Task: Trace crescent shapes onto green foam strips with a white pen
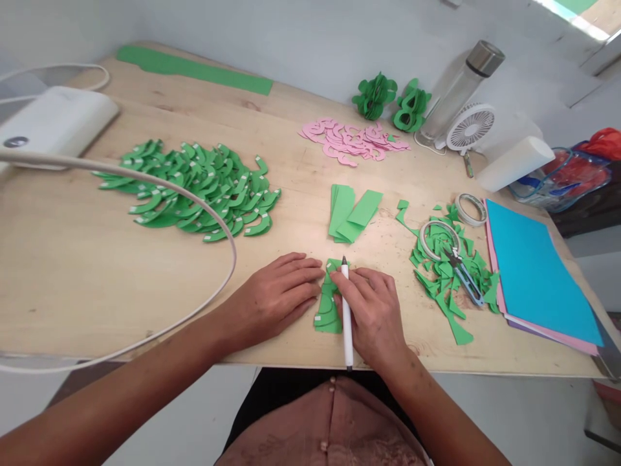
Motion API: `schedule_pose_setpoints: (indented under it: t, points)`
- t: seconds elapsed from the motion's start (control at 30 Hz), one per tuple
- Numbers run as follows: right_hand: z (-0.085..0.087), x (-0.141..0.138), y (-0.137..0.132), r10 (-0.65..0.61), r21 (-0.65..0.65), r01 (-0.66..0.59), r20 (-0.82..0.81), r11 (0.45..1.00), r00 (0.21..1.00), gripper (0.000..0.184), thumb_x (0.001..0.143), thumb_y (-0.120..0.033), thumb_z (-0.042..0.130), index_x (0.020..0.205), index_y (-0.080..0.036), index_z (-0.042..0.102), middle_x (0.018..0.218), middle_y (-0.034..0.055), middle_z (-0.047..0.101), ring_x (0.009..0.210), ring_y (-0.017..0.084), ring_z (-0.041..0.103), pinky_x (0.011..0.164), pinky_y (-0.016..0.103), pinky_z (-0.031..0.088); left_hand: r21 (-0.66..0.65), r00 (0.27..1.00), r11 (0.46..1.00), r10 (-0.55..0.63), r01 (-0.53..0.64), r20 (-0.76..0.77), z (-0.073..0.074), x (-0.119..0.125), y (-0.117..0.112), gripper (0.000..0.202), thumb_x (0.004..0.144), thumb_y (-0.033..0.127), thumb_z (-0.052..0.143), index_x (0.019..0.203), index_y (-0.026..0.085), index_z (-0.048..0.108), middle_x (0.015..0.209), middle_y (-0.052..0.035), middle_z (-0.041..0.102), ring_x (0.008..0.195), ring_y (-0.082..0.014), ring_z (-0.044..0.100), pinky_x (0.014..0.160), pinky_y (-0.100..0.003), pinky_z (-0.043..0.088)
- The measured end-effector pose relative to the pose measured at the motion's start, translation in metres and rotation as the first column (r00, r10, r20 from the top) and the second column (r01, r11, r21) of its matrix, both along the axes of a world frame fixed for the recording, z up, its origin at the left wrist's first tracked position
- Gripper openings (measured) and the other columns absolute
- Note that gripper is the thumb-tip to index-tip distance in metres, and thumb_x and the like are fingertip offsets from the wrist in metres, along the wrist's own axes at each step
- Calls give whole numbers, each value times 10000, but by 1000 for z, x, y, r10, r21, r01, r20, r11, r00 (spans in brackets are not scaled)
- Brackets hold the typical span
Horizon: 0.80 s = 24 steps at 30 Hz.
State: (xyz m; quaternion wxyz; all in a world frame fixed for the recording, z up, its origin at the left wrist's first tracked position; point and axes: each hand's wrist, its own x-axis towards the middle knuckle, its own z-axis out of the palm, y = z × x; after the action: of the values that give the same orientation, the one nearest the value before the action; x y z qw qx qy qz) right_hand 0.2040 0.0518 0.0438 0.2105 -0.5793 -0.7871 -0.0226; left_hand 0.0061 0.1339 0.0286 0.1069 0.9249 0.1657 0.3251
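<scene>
My left hand (286,294) lies flat with fingers stretched out, its fingertips at the left edge of a green paper strip (334,327). On that strip rests a curved green paper cutout (327,314) with small white patches. My right hand (373,310) is closed on a white pen (347,336), dark tip pointing away from me, and its fingertips touch the cutout. Just beyond are several blank green strips (356,213). To the left spreads a large heap of curved green cutouts (208,188), many with white patches.
Green scraps (456,317), tape rolls (470,209) and small blue snips (468,281) lie right, beside blue sheets (538,272). Pink cutouts (354,139), green paper ornaments (373,96), a bottle (451,97) and a fan (470,126) stand behind. A white cable (228,236) arcs across the left.
</scene>
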Motion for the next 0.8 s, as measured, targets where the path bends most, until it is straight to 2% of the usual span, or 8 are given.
schedule_pose_setpoints:
  t: [0.8]
  points:
    - [3,-2,1,8,21,-8,-19,1000,1000,265,980,-239,547,1214,-174,655,1110,79,743,1051,232,595,880,393,423,-1,1000,1000,3,-3,-6,-1,1,-1,163,965,140,526,984,183,683,1136,-72,748,1120,-201,679,1043,-431,524]
